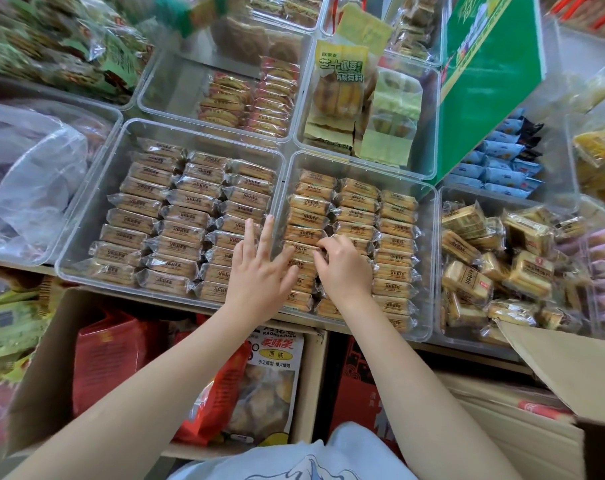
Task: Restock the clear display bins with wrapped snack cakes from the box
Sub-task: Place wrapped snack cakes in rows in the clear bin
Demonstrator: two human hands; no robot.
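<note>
Cakes (pixel 354 233) are what you are tidying: rows of wrapped bars stand on edge in two clear bins so that each label faces up and more fit per row. Nearest you, below the shelf edge, an open box (pixel 44 368) holds red and orange bags, close for reaching. Your right hand (pixel 342 268) has its fingers curled, pinching one cake in the left column of the right bin (pixel 429 258), seemingly to seat it upright in line. Your left hand (pixel 259 271) lies flat with fingers straight and spread over the wall where the left bin (pixel 96 202) meets it, probably steadying both. That left bin looks full. Farther back, a bin of red-wrapped cakes (pixel 249 102) is half stocked, and a green carton (pixel 488 74) leans beside yellow packs (pixel 342 81).
</note>
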